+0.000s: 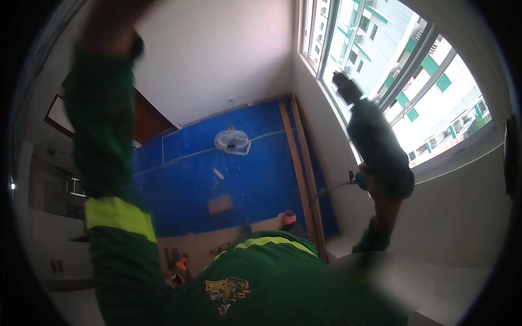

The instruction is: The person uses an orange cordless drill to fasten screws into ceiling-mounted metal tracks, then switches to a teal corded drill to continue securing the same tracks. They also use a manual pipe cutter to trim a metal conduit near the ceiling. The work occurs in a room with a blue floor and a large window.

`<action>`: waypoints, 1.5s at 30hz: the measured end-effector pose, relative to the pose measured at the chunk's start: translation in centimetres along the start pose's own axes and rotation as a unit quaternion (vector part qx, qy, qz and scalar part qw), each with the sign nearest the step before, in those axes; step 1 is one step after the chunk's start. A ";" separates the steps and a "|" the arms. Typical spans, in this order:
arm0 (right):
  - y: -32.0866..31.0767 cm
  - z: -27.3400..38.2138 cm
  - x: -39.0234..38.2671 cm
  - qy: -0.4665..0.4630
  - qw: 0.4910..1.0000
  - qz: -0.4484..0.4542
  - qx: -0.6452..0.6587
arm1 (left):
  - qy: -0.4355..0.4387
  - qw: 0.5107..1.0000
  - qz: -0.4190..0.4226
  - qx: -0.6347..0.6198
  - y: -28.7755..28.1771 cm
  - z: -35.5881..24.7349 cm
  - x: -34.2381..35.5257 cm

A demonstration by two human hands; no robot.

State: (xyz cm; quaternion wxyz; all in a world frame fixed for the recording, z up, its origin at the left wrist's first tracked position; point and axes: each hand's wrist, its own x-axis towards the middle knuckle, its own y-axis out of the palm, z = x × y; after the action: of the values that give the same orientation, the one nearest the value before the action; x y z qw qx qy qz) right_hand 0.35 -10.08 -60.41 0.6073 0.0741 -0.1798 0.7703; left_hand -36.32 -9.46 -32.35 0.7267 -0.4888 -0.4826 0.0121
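Observation:
My right hand (382, 204) is wrapped around the grip of a dark green power drill (378, 138), held up in front of the window. Its black chuck (347, 89) points up and left; whether a bit sits in it I cannot tell. A thin rod (333, 189) stretches left from beside the drill's grip. My left arm (103, 119), in a green sleeve with a yellow band, is raised high on the left. At the top edge my left hand (111, 24) is blurred and cut off, so its fingers are hidden.
Blue sheeting (261, 179) covers the floor, with a white fan (232, 142) and a brown block (220, 205) on it. Long brown boards (302, 163) lie along the right wall below the window (402, 70). Several tools, one an orange tool (181, 263), lie at lower left.

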 end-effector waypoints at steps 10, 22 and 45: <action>12.5 1.0 -1.7 0.232 0.888 0.397 0.005 | -0.415 0.831 0.232 -0.290 17.1 -12.5 -32.2; 25.7 -12.3 -11.5 0.359 0.767 0.531 -0.022 | -0.593 0.690 0.248 -0.334 16.4 -19.8 -50.6; 8.6 -27.7 -31.6 0.476 0.761 0.420 -0.131 | -0.825 0.435 0.260 -0.248 23.3 -34.2 -71.1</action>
State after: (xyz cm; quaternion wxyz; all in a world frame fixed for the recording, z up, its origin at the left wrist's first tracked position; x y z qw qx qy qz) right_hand 2.88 -30.37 -98.12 0.2339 -0.4655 0.0197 0.8533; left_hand -39.30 -55.98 -100.11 -0.2067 -0.5087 -0.6856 0.4780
